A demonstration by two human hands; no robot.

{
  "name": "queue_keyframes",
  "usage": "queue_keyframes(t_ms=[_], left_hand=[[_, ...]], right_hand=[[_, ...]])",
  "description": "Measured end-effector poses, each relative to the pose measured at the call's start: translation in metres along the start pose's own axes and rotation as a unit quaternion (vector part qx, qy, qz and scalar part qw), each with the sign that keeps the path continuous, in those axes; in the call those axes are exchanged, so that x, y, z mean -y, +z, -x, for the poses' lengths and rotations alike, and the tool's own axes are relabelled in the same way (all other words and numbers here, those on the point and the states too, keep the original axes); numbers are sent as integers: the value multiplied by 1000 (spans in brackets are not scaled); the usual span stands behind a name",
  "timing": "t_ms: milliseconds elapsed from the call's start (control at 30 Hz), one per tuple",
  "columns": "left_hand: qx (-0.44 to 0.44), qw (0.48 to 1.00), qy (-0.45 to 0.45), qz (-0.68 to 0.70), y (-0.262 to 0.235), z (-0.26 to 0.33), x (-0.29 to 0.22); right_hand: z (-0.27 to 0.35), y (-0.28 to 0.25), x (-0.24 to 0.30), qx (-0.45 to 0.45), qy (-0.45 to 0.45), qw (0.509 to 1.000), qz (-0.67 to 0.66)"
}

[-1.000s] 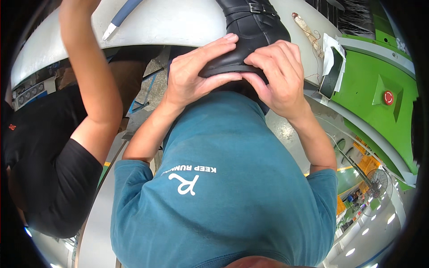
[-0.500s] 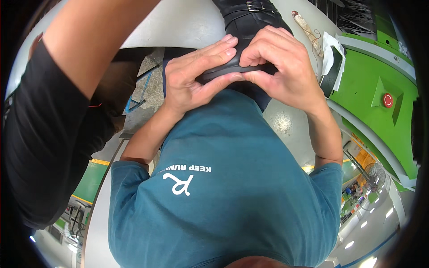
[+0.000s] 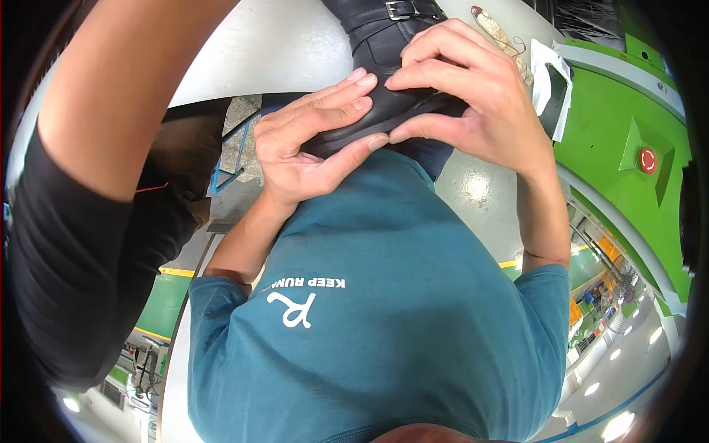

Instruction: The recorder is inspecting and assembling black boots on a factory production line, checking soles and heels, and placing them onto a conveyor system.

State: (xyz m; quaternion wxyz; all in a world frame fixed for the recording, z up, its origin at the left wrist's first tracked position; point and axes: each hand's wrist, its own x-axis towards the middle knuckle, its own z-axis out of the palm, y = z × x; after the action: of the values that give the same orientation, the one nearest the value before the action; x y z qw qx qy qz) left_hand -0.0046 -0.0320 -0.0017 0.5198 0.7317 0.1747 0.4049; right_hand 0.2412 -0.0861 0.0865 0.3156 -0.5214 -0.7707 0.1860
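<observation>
A black leather boot [image 3: 373,55] with a buckled strap [image 3: 413,10] lies with its toe end toward my body. On the left, my left hand [image 3: 314,136] grips the toe end, fingers over the upper and thumb along the sole [image 3: 351,133]. My right hand [image 3: 473,96] closes on the boot's right side, with bent fingers on the upper and its thumb at the sole edge. The two thumb tips almost meet at that edge. Part of the toe is hidden behind my fingers.
Another person's arm in a black sleeve [image 3: 70,236] reaches across the left side. A pale worktable [image 3: 258,52] lies beyond my hands. At the right stands a green machine [image 3: 605,133] with a red push button [image 3: 648,160], and white paper [image 3: 550,77] beside it.
The boot has shifted slightly left and its toe tipped, showing more of the upper. My left hand has moved a little left and down; my right fingers have lifted slightly apart from the left ones.
</observation>
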Motion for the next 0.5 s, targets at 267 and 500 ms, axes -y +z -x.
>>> queue_keyframes(t_ms=[267,500], left_hand=[[0,1000,-10,23,2,9,9],[-22,985,-118,121,-15,39,15]], right_hand=[[-3,-6,-6,73,36,996,-30],[14,2,3,5,23,999,48]])
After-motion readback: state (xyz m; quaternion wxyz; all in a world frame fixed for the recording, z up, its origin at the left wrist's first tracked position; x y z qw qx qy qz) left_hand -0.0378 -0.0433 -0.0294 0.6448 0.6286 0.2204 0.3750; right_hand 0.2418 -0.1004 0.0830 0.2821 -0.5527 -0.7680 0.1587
